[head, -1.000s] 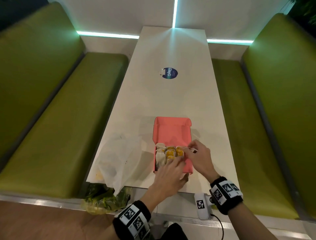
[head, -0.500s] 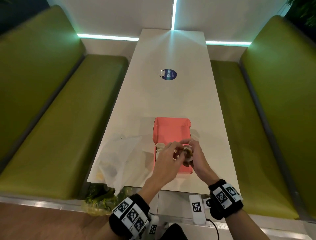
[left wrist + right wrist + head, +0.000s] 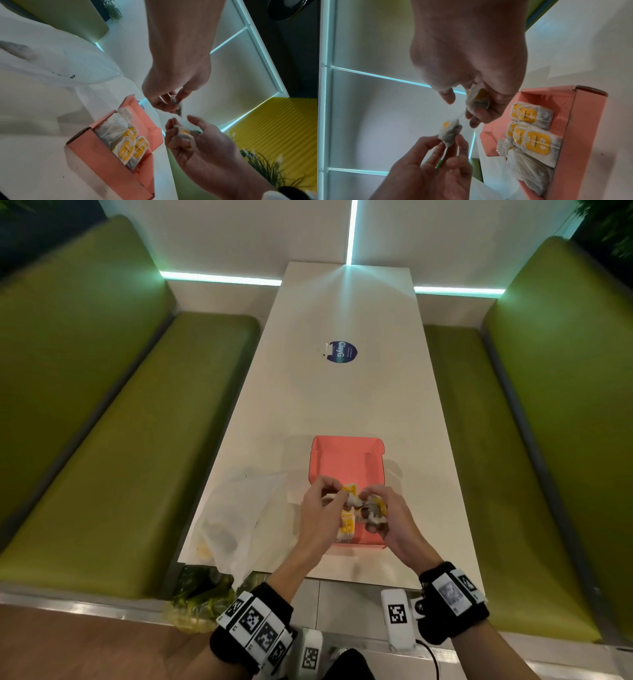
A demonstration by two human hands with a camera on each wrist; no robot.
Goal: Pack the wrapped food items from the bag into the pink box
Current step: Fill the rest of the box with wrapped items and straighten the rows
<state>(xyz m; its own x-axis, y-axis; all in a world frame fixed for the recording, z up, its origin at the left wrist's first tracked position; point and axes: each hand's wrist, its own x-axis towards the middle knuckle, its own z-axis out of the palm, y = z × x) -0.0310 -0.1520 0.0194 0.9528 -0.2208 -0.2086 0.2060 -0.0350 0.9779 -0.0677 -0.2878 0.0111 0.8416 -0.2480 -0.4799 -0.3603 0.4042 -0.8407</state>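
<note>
while over the pink box [image 3: 346, 460], wrapped items [image 3: 373, 510] in fingers [image 3: 329, 487]

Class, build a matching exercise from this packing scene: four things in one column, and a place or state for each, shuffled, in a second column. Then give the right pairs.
Column A
1. pink box
2. plastic bag
3. left hand
4. round blue sticker

Column B
a. lies crumpled on the table left of the box
b. stuck on the table's far half
c. lid open, wrapped packets inside
d. pinches a wrapped packet above the box

Pairs: 1-c, 2-a, 3-d, 4-b
</note>
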